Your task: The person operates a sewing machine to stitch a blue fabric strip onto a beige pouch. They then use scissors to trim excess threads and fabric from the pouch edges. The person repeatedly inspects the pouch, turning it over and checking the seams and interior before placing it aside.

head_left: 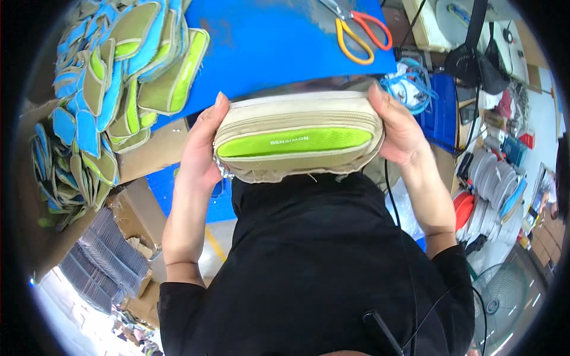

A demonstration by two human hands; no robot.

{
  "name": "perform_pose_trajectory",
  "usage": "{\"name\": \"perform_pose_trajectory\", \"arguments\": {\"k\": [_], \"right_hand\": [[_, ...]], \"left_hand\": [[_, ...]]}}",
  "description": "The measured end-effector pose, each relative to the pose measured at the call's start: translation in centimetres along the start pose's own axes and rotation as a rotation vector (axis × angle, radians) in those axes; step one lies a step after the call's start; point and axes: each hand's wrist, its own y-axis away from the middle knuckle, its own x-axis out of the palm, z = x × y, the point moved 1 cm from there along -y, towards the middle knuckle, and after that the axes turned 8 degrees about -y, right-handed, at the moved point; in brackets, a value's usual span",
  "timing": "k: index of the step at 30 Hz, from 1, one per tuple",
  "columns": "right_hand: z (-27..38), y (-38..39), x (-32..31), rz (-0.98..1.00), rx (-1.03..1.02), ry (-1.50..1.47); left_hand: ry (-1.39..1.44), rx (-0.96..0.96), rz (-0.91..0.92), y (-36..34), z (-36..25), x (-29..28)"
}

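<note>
Between my two hands a beige zippered pouch (297, 163) with a bright green front panel is held up in front of my body. My left hand (203, 139) grips its left end, thumb pointing up along the edge. On the opposite end my right hand (401, 124) closes, thumb near the top corner. A zipper runs across the pouch above the green panel, and its lower edge looks raw, with loose threads. The fingers behind the pouch are hidden.
Scissors (354, 35) with orange and red handles lie on the blue table (255, 53). Heaped at the left are green, beige and blue fabric pieces (127, 71). A cardboard box (133, 207) stands below them. A fan (496, 302) is at lower right.
</note>
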Motion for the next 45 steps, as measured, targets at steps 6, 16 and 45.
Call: {"name": "perform_pose_trajectory", "arguments": {"k": [6, 16, 45], "right_hand": [[3.8, -5.0, 1.9, -0.064, -0.212, 0.074], [8.9, -7.1, 6.1, -0.016, -0.405, 0.305], [8.2, -4.4, 11.1, 0.144, -0.606, 0.760]], "left_hand": [[0.045, 0.114, -0.049, -3.1, -3.8, 0.9], [-0.045, 0.254, 0.175, -4.4, -10.1, 4.9], [-1.038, 0.315, 0.301, -3.0, -12.4, 7.6]]}}
